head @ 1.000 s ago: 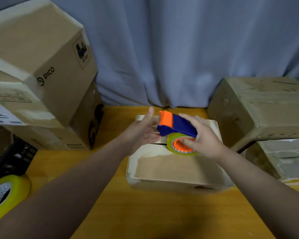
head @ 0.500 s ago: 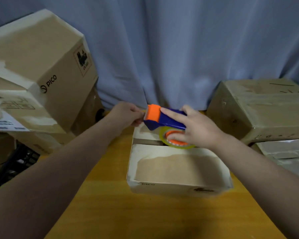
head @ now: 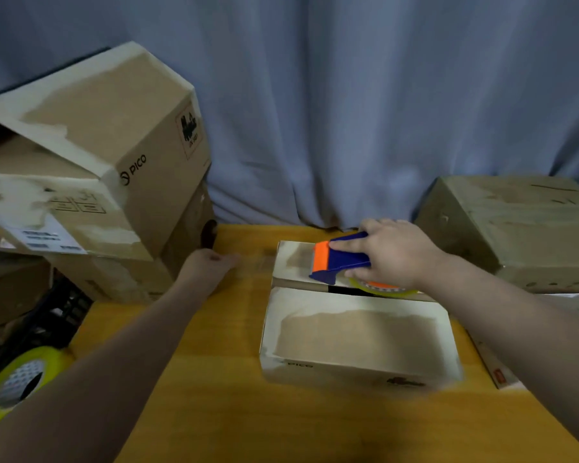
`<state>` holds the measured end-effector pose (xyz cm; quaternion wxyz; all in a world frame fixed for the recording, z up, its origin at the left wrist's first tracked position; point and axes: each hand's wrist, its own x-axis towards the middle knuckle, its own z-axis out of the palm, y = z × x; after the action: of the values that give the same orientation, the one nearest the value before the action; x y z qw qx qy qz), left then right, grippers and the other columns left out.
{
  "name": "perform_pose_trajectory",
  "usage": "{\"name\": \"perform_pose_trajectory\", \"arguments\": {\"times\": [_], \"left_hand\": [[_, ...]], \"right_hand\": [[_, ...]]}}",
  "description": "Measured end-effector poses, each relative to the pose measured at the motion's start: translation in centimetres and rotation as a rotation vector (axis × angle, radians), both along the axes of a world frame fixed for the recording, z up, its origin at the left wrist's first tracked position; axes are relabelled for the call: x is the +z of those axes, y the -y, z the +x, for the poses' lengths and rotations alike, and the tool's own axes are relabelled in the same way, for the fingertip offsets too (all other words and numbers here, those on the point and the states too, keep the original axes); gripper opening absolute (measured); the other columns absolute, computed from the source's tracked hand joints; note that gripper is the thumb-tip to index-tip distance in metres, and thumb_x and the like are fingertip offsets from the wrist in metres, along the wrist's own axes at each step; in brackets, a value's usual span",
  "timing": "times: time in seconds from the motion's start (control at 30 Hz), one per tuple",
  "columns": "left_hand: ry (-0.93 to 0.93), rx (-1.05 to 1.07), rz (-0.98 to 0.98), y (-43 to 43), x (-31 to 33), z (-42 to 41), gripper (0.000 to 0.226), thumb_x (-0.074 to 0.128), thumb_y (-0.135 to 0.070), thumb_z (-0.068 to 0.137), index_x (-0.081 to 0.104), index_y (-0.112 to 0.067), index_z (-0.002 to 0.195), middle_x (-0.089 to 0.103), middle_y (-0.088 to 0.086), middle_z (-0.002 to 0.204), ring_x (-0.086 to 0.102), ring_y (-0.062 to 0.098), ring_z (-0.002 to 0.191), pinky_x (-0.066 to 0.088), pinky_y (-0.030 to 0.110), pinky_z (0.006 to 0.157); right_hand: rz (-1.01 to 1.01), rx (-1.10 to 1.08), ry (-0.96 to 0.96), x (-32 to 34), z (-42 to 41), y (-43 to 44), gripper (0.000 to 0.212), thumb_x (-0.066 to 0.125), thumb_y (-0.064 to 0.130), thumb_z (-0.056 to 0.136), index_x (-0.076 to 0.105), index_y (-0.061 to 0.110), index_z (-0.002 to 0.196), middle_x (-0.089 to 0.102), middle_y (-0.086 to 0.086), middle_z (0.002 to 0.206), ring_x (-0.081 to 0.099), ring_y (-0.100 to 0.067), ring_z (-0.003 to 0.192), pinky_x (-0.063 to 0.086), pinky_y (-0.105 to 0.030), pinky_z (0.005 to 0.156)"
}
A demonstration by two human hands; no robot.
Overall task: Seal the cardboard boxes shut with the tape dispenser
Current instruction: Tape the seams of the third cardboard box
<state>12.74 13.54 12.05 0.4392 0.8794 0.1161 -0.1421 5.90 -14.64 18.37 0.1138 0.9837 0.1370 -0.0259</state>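
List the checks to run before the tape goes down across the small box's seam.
1. Right hand grips the tape dispenser: ok.
2. Dispenser sits over the small PICO box's far flap: ok.
3. Flaps meet at the seam: not ok, a dark gap shows.
4. Left hand has a firm pinch: cannot tell; its fingers are curled, and only a faint blurred streak runs toward the box.
5. Box lies flat on the table: ok.

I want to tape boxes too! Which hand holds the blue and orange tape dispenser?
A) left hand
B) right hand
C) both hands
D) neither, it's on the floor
B: the right hand grips the tape dispenser over the small box; the left hand is apart from it.
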Motion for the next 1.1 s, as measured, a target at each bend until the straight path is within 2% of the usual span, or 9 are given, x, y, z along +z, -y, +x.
{"name": "perform_pose_trajectory", "arguments": {"times": [0.17, 0.23, 0.33, 0.4, 0.53, 0.8, 0.9, 1.0, 1.1], "left_hand": [[-0.012, -0.044, 0.049, 0.3, -2.6, 0.3, 0.046, 0.068, -0.046, 0.083, 0.041, -0.014, 0.064, 0.052, 0.004, 0.076, 0.049, 0.021, 0.064, 0.038, 0.032, 0.063], [-0.043, -0.028, 0.061, 0.8, -3.2, 0.3, 0.041, 0.068, -0.045, 0.084, 0.052, -0.007, 0.088, 0.047, 0.002, 0.073, 0.046, 0.016, 0.063, 0.037, 0.03, 0.061], [-0.047, -0.034, 0.1, 1.1, -4.6, 0.6, 0.077, 0.069, -0.05, 0.081, 0.042, 0.002, 0.13, 0.057, 0.012, 0.102, 0.056, 0.025, 0.088, 0.038, 0.03, 0.064], [-0.049, -0.05, 0.132, 1.0, -5.6, 1.0, 0.079, 0.069, -0.052, 0.081, 0.041, 0.002, 0.132, 0.058, 0.015, 0.11, 0.057, 0.029, 0.097, 0.038, 0.03, 0.066], [-0.075, -0.065, 0.176, 1.1, -6.8, 1.3, 0.078, 0.068, -0.051, 0.082, 0.042, 0.005, 0.129, 0.055, 0.009, 0.086, 0.054, 0.024, 0.077, 0.04, 0.033, 0.062], [-0.127, -0.133, 0.216, 2.1, -8.7, 1.2, 0.087, 0.066, -0.055, 0.081, 0.044, 0.013, 0.13, 0.056, 0.026, 0.123, 0.058, 0.038, 0.107, 0.048, 0.045, 0.085], [-0.19, -0.197, 0.273, 2.9, -9.0, 1.1, 0.077, 0.057, -0.057, 0.087, 0.055, 0.014, 0.117, 0.063, 0.022, 0.089, 0.061, 0.028, 0.074, 0.039, 0.035, 0.051], [-0.196, -0.208, 0.353, 3.1, -9.1, 0.9, 0.062, 0.051, -0.056, 0.092, 0.059, 0.004, 0.08, 0.034, 0.004, 0.056, 0.033, 0.015, 0.046, 0.021, 0.027, 0.044], [-0.162, -0.241, 0.411, 2.6, -8.5, 1.2, 0.082, 0.051, -0.061, 0.088, 0.046, 0.009, 0.13, 0.061, 0.017, 0.092, 0.061, 0.027, 0.081, 0.042, 0.03, 0.06]], "right_hand": [[-0.041, -0.001, -0.058, -1.4, 0.9, -1.8, 0.061, 0.041, 0.066, 0.089, 0.025, 0.049, 0.145, 0.045, -0.004, 0.126, 0.044, -0.026, 0.118, 0.035, -0.034, 0.092], [-0.07, -0.003, -0.081, -2.0, 1.2, -2.2, 0.062, 0.04, 0.066, 0.09, 0.024, 0.048, 0.146, 0.044, -0.005, 0.129, 0.043, -0.026, 0.119, 0.034, -0.035, 0.093], [-0.085, -0.015, -0.125, -2.7, 1.3, -2.5, 0.061, 0.04, 0.063, 0.092, 0.023, 0.045, 0.148, 0.044, -0.005, 0.13, 0.043, -0.026, 0.118, 0.034, -0.036, 0.094], [-0.083, -0.019, -0.152, -3.1, 1.4, -2.6, 0.06, 0.041, 0.061, 0.093, 0.023, 0.044, 0.148, 0.044, -0.006, 0.13, 0.043, -0.027, 0.117, 0.035, -0.037, 0.093], [-0.075, -0.023, -0.173, -3.6, 1.5, -2.6, 0.06, 0.04, 0.059, 0.093, 0.022, 0.043, 0.148, 0.044, -0.006, 0.13, 0.044, -0.027, 0.116, 0.036, -0.037, 0.092], [-0.072, -0.014, -0.188, -4.0, 1.8, -2.5, 0.059, 0.041, 0.056, 0.095, 0.021, 0.042, 0.149, 0.044, -0.006, 0.132, 0.043, -0.026, 0.117, 0.036, -0.036, 0.092], [-0.064, -0.017, -0.19, -4.1, 1.9, -2.6, 0.06, 0.042, 0.056, 0.094, 0.021, 0.042, 0.149, 0.044, -0.005, 0.132, 0.043, -0.026, 0.118, 0.037, -0.036, 0.093], [-0.062, -0.019, -0.188, -4.2, 2.0, -2.6, 0.06, 0.042, 0.057, 0.094, 0.021, 0.043, 0.148, 0.045, -0.005, 0.132, 0.043, -0.025, 0.118, 0.036, -0.037, 0.093], [-0.062, -0.025, -0.18, -4.2, 1.9, -2.6, 0.059, 0.041, 0.058, 0.094, 0.021, 0.044, 0.148, 0.045, -0.005, 0.131, 0.043, -0.026, 0.118, 0.036, -0.037, 0.094]]}}
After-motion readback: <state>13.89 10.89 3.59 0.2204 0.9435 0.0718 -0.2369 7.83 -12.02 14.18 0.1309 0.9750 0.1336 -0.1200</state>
